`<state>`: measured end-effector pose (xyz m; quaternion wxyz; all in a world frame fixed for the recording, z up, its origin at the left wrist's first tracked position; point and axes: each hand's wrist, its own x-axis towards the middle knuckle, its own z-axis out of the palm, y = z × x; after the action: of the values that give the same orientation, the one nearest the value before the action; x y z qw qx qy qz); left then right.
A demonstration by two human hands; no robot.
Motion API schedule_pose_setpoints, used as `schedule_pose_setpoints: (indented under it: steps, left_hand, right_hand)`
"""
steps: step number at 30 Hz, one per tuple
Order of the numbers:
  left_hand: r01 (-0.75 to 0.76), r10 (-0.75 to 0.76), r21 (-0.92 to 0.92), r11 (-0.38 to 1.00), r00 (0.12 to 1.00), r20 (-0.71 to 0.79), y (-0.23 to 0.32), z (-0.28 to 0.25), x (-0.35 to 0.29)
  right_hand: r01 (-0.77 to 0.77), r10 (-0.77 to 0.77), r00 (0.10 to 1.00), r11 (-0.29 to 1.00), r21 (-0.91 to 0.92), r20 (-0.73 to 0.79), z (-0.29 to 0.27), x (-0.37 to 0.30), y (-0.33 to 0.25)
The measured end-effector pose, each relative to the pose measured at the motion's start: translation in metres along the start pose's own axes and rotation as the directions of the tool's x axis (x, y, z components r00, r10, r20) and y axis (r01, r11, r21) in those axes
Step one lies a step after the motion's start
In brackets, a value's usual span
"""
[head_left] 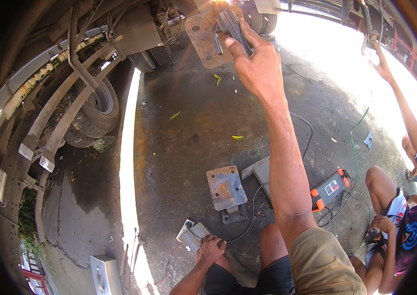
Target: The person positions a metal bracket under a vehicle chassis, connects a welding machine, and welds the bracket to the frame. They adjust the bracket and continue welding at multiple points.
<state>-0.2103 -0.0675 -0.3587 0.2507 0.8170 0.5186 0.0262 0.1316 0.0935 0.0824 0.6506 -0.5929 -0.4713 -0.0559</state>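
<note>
Concrete floor (179, 152): grey, stained dark and brown, with a bright strip of light running from 11 o'clock to 7 o'clock.
Vehicle frame (43, 123): long dirty metal rails, from 9 to 11 o'clock.
Person nearby (412, 236): at 4 o'clock, seated low, knee bent, in a dark patterned top.
Wheel (107, 105): dusty tyre under the frame, at 10 o'clock.
Rusty plate (201, 42): at 12 o'clock, square-cornered, with holes.
Machine (330, 189): grey with orange ends, on the floor near 4 o'clock, cables beside it.
Steel bracket (226, 187): flat plate with corner holes, partly rusted, lying just below centre toward 5 o'clock.
Right grip (257, 64): at the end of the outstretched arm, thumb and fingers closed around a dark ribbed tool (235, 29).
Left grip (212, 248): at 6 o'clock, by the left knee, fingers curled near a dark cable (252, 216); I cannot tell whether they hold it.
Tool's place: at 12 o'clock, overlapping the plate's 3 o'clock side in view; orange glow at its far end.
Leaf (238, 137): yellow-green, near centre toward 1 o'clock.
</note>
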Motion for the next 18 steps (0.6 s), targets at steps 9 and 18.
schedule_pose_setpoints:
  steps: [9,18]
  left_hand:
    - [0.025,-0.025,-0.002,1.000,0.999,0.037,-0.0017,0.0009,0.0006]
    - [0.036,-0.036,0.000,0.999,0.998,0.050,-0.0005,-0.0002,0.0010]
  right_hand:
    - [0.052,-0.053,0.998,0.997,-0.049,-0.019,0.0012,0.0005,0.0018]
    - [0.045,-0.046,0.999,0.998,-0.044,-0.017,-0.0015,0.0013,-0.0016]
